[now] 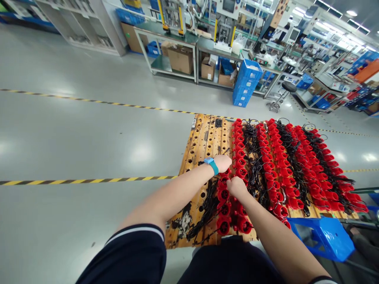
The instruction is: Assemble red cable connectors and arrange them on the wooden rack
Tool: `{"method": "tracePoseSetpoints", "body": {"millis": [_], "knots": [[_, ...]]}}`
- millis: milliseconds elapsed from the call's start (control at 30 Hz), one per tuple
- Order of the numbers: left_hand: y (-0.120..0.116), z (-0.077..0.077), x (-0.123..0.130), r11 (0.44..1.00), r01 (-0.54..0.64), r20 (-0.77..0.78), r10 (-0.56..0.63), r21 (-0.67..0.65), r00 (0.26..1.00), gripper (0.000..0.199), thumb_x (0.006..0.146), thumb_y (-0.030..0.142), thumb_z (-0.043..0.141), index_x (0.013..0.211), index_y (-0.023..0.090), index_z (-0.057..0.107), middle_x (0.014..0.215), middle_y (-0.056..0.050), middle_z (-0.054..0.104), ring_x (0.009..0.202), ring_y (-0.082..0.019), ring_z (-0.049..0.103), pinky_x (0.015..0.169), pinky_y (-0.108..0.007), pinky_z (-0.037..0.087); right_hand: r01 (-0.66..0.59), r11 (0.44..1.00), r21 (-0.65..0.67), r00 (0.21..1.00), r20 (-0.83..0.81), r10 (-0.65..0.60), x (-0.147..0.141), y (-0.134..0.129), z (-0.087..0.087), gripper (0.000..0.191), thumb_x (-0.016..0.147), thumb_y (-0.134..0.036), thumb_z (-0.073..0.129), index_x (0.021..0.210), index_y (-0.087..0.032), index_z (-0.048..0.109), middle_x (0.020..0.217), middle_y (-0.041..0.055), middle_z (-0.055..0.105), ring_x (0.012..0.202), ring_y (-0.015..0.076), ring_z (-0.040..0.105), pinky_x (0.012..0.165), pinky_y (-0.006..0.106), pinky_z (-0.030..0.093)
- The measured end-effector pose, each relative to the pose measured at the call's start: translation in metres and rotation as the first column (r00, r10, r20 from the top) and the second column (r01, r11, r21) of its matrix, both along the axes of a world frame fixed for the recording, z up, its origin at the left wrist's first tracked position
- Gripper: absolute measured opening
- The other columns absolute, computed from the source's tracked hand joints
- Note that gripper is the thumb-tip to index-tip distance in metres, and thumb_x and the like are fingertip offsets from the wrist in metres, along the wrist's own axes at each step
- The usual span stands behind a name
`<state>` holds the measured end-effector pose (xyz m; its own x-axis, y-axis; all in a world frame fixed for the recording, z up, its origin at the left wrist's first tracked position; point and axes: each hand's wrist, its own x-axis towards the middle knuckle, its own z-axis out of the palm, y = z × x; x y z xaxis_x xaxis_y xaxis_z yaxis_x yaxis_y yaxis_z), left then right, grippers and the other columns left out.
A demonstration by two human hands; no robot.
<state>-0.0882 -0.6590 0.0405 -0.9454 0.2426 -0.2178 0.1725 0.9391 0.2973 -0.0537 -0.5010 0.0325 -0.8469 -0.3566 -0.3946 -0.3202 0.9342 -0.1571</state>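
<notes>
Rows of red round housings (pixel 223 226) with black cables (pixel 204 217) stand on a wooden board (pixel 199 146) that has lines of holes. My left hand (pixel 222 162), below a blue-green watch, is curled at the upper end of the leftmost red row; what its fingers hold is hidden. Just right of and below it, my right hand (pixel 236 187) is closed at the same row, touching or over a red housing, and its fingertips are too small to make out. The two hands are close together but apart.
A blue plastic stool (pixel 334 236) is at the lower right beside the board. Beyond the board stand stacked blue crates (pixel 247 83), workbenches (pixel 174 35) with cardboard boxes, and a wheeled stool (pixel 275 105). Yellow-black tape (pixel 89 180) crosses the grey floor.
</notes>
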Motion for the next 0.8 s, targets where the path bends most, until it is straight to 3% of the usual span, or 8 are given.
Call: {"method": "tracePoseSetpoints", "body": {"millis": [100, 233, 300, 467, 567, 667, 800], "knots": [[-0.008, 0.001, -0.003, 1.0, 0.005, 0.054, -0.006, 0.01, 0.999, 0.014, 0.084, 0.014, 0.068, 0.093, 0.014, 0.079, 0.094, -0.016, 0.077, 0.093, -0.028, 0.074, 0.081, -0.035, 0.058, -0.039, 0.999, -0.014, 0.996, -0.079, 0.038, 0.003, 0.006, 0.007, 0.041, 0.105, -0.033, 0.044, 0.109, -0.005, 0.073, 0.105, 0.0242, 0.073, 0.102, 0.0311, 0.071, 0.089, 0.037, 0.052], [-0.015, -0.002, -0.006, 1.0, 0.016, 0.12, -0.019, 0.023, 0.993, 0.016, 0.088, 0.028, 0.071, 0.09, 0.013, 0.078, 0.084, -0.011, 0.077, 0.081, -0.022, 0.072, 0.077, -0.035, 0.058, -0.191, 0.977, -0.094, 0.978, -0.107, 0.18, 0.007, 0.013, 0.01, 0.03, 0.101, -0.034, 0.06, 0.127, -0.02, 0.066, 0.119, 0.0115, 0.07, 0.109, 0.0225, 0.068, 0.093, 0.028, 0.048], [-0.013, -0.004, -0.005, 1.0, 0.001, 0.124, -0.003, 0.013, 0.992, 0.017, 0.089, 0.028, 0.07, 0.092, 0.012, 0.078, 0.086, -0.011, 0.076, 0.083, -0.021, 0.071, 0.079, -0.036, 0.058, -0.214, 0.971, -0.105, 0.973, -0.108, 0.203, 0.009, 0.013, 0.007, 0.027, 0.1, -0.031, 0.063, 0.124, -0.018, 0.066, 0.114, 0.0102, 0.071, 0.105, 0.0207, 0.068, 0.091, 0.026, 0.048], [0.001, -0.006, -0.001, 0.999, -0.04, 0.084, 0.042, -0.03, 0.996, 0.017, 0.093, 0.025, 0.069, 0.102, 0.011, 0.075, 0.101, -0.013, 0.076, 0.096, -0.024, 0.072, 0.087, -0.041, 0.059, -0.168, 0.982, -0.085, 0.973, -0.173, 0.151, 0.015, 0.01, -0.005, 0.029, 0.104, -0.031, 0.056, 0.117, -0.007, 0.063, 0.103, 0.0175, 0.07, 0.095, 0.0269, 0.068, 0.085, 0.034, 0.052], [0.002, -0.005, 0.001, 0.997, -0.046, 0.075, 0.05, -0.062, 0.996, 0.018, 0.096, 0.027, 0.066, 0.105, 0.012, 0.073, 0.105, -0.011, 0.075, 0.099, -0.024, 0.072, 0.09, -0.043, 0.059, -0.228, 0.968, -0.107, 0.956, -0.213, 0.202, 0.017, 0.012, -0.009, 0.024, 0.101, -0.028, 0.061, 0.117, -0.011, 0.065, 0.118, 0.0176, 0.066, 0.108, 0.0274, 0.065, 0.094, 0.035, 0.051], [-0.001, -0.005, 0.0, 0.995, -0.057, 0.072, 0.063, -0.084, 0.995, 0.019, 0.098, 0.029, 0.064, 0.105, 0.012, 0.072, 0.106, -0.01, 0.075, 0.099, -0.023, 0.072, 0.09, -0.043, 0.059, -0.314, 0.941, -0.126, 0.933, -0.226, 0.281, 0.015, 0.017, -0.014, 0.012, 0.099, -0.021, 0.063, 0.105, -0.015, 0.07, 0.126, 0.0139, 0.064, 0.112, 0.024, 0.063, 0.1, 0.031, 0.049], [-0.003, -0.006, -0.003, 0.992, -0.088, 0.066, 0.094, -0.093, 0.993, 0.021, 0.098, 0.03, 0.066, 0.106, 0.011, 0.071, 0.106, -0.011, 0.074, 0.1, -0.023, 0.072, 0.091, -0.042, 0.059, -0.366, 0.924, -0.115, 0.908, -0.262, 0.327, 0.01, 0.022, -0.022, 0.013, 0.1, -0.018, 0.059, 0.101, -0.013, 0.071, 0.139, 0.0172, 0.058, 0.117, 0.0257, 0.06, 0.106, 0.034, 0.047]]}}
